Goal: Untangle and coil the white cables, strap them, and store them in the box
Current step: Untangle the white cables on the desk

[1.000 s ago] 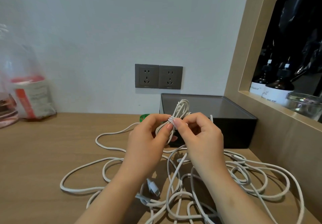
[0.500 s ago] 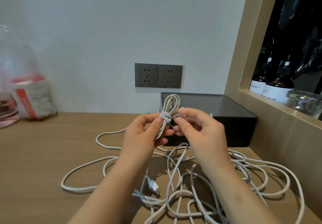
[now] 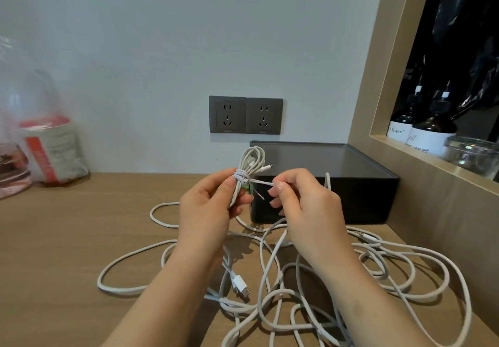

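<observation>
My left hand (image 3: 209, 207) grips a small coiled white cable (image 3: 250, 161) upright in front of the dark box (image 3: 324, 182). A thin white strap (image 3: 243, 176) is wound around the coil's middle. My right hand (image 3: 302, 200) pinches the strap's free end and holds it out to the right. A connector tip sticks out of the coil toward the box. A tangle of loose white cables (image 3: 310, 279) lies on the wooden table (image 3: 67, 238) below both hands, with a white USB plug (image 3: 241, 285) near my left forearm.
Two grey wall sockets (image 3: 245, 115) sit above the box. A clear plastic bag with packets (image 3: 40, 144) stands at the far left. At the right, a wooden shelf frame (image 3: 378, 76) holds dark soap bottles (image 3: 432, 128) and a glass jar (image 3: 472, 155).
The coil rose and stands more upright in my left hand. My right hand drew away to the right, pulling the strap end taut.
</observation>
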A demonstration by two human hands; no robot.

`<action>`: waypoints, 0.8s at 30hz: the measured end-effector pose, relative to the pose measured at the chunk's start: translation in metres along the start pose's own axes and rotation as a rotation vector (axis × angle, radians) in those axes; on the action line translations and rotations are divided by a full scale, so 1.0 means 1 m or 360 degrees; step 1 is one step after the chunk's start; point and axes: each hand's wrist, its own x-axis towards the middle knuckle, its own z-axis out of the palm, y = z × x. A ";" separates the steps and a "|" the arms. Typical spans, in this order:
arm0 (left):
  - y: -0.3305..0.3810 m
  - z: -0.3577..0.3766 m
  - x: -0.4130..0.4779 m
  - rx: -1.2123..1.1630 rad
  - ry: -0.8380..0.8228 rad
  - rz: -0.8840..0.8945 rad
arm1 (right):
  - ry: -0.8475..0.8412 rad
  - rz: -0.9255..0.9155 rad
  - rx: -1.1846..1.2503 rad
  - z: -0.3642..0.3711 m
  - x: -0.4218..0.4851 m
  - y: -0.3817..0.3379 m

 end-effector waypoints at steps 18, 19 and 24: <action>-0.005 0.011 -0.014 0.0456 -0.0344 0.0441 | 0.0433 -0.0095 0.0297 0.000 -0.004 -0.006; -0.004 0.011 -0.014 0.0397 -0.0343 0.0408 | 0.0436 -0.0115 0.0299 0.001 -0.004 -0.006; -0.004 0.010 -0.010 0.0226 -0.0241 0.0334 | 0.0424 -0.0219 0.0320 0.000 -0.004 -0.007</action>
